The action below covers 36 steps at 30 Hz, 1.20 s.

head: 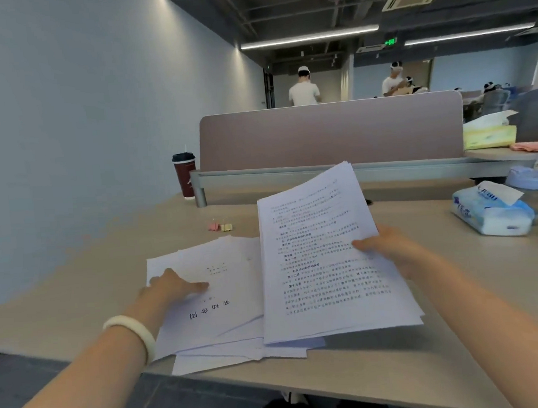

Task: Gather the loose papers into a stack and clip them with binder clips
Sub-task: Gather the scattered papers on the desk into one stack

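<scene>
Honestly, right hand pinches a white printed paper sheaf by one edge, could fan apart; left hand presses flat on loose white sheets at 9 o'clock, overhanging the beige desk

Two binder clips, one cup, two tissue packs and several loose papers.

Single view, worn on my head: wide-angle, facing forward and down, close above the near desk edge; reaches the far partition and the ceiling beyond it.
</scene>
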Motion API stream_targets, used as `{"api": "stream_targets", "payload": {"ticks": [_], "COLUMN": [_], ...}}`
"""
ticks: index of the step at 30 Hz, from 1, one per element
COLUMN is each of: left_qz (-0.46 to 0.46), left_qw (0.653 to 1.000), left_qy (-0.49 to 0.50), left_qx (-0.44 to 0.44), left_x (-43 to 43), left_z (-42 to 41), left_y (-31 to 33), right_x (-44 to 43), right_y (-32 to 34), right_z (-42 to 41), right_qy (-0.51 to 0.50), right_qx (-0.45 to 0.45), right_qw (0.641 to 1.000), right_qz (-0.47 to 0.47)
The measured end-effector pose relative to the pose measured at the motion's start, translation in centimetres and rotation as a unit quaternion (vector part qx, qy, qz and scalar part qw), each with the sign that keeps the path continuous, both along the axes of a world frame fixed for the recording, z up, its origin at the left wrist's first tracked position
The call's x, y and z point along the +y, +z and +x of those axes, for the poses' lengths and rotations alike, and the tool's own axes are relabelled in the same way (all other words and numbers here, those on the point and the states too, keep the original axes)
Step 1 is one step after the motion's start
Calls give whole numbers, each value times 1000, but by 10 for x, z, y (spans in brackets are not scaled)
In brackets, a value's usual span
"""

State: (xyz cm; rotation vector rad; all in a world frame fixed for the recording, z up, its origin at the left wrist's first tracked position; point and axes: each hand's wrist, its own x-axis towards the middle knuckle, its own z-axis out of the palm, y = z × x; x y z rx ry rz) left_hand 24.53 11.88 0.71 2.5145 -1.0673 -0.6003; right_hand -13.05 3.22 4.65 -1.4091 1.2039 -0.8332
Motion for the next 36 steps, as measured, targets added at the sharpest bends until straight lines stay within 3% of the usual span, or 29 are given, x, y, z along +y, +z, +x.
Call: {"api": "stream_targets", "payload": {"ticks": [9,14,17,21,24,27,31,36], "left_qz": [39,-21,-110,-103,-62,-71,-143,-307], "left_qw": [986,988,967,931,920,926,897,866], "left_qy": [-157,-151,-129,-128,-164,-195,-227,-202], "left_qx": [-39,39,188,325,351,316,350,340], "left_x": [-24,-47,-64,-67,-71,-71,-75,-79], "left_z": [-44,-81,-96,-127,-143,-154,-159,-182], "left_y": [3,6,6,15,16,19,15,20], "right_x": [-15,-17,-17,-17,-18,-16,-14,-9], "right_y": [-12,-24,-33,-41,-42,-41,-41,-39], "right_z": [-12,-34,-47,-60,-69,-79,-97,-111], "right_qy": [16,-3,-30,-58,-74,-80,-75,-50], "right_qx": [-19,7,41,52,48,34,-21,-87], "right_qw": [999,999,998,996,995,995,995,992], "right_qz": [31,48,44,47,38,41,61,73]}}
